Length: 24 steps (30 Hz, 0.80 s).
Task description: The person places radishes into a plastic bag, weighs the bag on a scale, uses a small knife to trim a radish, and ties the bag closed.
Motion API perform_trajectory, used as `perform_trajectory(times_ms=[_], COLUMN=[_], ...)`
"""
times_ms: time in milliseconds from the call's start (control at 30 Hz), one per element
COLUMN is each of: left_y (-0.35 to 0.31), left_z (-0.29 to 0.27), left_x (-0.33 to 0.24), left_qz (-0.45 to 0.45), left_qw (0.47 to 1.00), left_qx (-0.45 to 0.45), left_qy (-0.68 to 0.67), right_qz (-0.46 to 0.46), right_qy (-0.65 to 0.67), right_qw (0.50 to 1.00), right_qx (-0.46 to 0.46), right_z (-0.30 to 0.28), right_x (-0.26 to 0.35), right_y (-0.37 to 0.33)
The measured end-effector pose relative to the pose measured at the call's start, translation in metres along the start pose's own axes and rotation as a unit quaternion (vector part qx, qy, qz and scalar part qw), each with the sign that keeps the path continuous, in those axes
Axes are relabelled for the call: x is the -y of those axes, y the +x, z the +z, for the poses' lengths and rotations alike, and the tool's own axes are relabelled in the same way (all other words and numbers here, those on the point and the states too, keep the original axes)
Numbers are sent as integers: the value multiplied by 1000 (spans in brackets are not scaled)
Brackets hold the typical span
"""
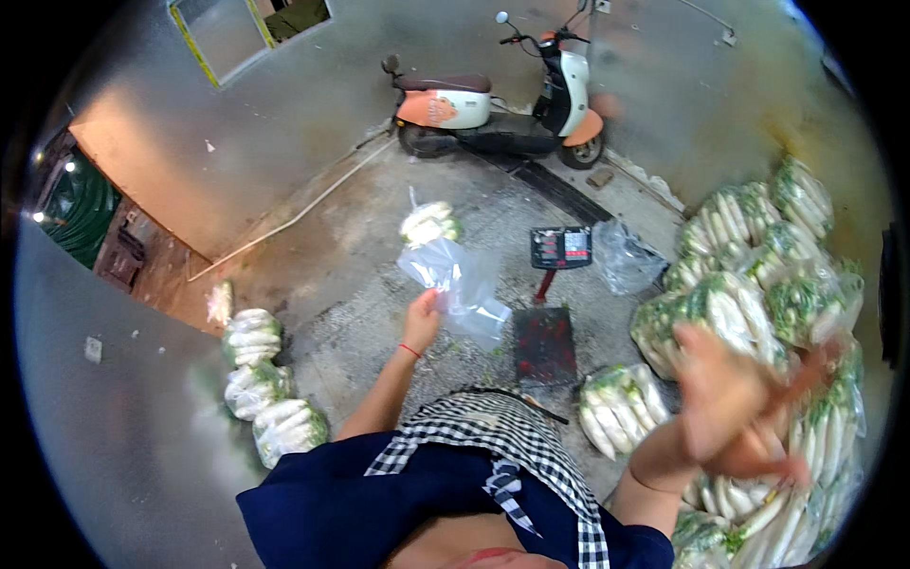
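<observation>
My left hand [424,321] is closed on the edge of a transparent plastic bag [460,289], which hangs loose and looks flat. Out to the right, my right hand [728,398] is raised and smeared by motion; its fingers look spread, with nothing seen in them. It is above a heap of bagged white radishes [735,308] with green leaves. One bag of radishes [621,408] sits apart on the floor, between that heap and the scale's black platform [544,346]. Beyond the plastic bag lies another bundle of white radishes [430,224].
The scale's display [561,248] stands on a red post, beside crumpled plastic bags [627,258]. Several bagged radishes [289,429] line the left wall. An orange and white scooter [493,109] is parked by the back wall. A doorway [114,232] opens at the left.
</observation>
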<state>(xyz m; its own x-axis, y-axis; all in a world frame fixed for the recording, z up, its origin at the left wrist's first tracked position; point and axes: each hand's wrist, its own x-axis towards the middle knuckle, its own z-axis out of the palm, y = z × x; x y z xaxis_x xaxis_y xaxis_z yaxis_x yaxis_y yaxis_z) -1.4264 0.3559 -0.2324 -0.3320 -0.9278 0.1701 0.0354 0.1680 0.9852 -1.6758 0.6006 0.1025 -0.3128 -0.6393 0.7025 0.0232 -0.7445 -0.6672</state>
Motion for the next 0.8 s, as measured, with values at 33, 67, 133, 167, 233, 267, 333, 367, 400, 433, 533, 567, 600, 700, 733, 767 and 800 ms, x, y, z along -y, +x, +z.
perform_trajectory(times_ms=[33, 67, 133, 167, 233, 267, 333, 367, 400, 433, 533, 567, 600, 700, 733, 767, 800], left_y=[0, -2, -5, -9, -14, -18, -25, -28, -31, -33, -35, -31, -24, -13, -11, -15, -20], left_z=[4, 8, 18, 24, 38, 44, 54, 57, 59, 59, 50, 41, 33, -25, -50, -74, -90], left_x=[-6, -14, -29, -36, -46, -49, -55, -56, -58, -60, -63, -63, -60, -43, -34, -24, -14], left_qz=[-31, -46, -61, -25, -52, -59, -52, -38, -13, -10, -22, -33, -41, -118, -96, -70, -22], left_qw=[999, 999, 997, 1000, 988, 973, 986, 990, 993, 992, 994, 999, 997, 930, 930, 930, 930], left_qx=[14, 9, 17, 7, 22, 30, 62, 87, 105, 127, 95, 14, -58, -290, -303, -312, -325], left_qy=[-21, 8, 35, -3, -142, -220, -147, -105, -58, -21, 41, 4, -34, -191, -187, -180, -168], right_qz=[36, 101, 268, 295, 387, 376, 390, 348, 299, 339, 358, 295, 297, 314, 391, 371, 322], right_qy=[-19, -43, -72, -73, -107, -166, -180, -240, -294, -319, -262, -352, -368, -329, -236, -176, -163], right_qw=[999, 994, 954, 945, 902, 898, 898, 903, 906, 881, 896, 889, 880, 861, 806, 794, 820], right_qx=[-10, 12, 111, 124, 158, 156, 95, 72, 59, 86, 31, 6, -47, -228, -376, -448, -444], right_z=[-2, -4, -4, 1, 5, 8, 14, 16, 19, 19, -5, -20, -42, -119, -148, -166, -182], right_x=[-20, -43, -91, -116, -160, -180, -218, -230, -242, -251, -268, -273, -275, -272, -265, -266, -265], right_y=[1, 3, -1, -11, -36, -52, -78, -94, -106, -118, -135, -134, -133, -123, -121, -122, -124])
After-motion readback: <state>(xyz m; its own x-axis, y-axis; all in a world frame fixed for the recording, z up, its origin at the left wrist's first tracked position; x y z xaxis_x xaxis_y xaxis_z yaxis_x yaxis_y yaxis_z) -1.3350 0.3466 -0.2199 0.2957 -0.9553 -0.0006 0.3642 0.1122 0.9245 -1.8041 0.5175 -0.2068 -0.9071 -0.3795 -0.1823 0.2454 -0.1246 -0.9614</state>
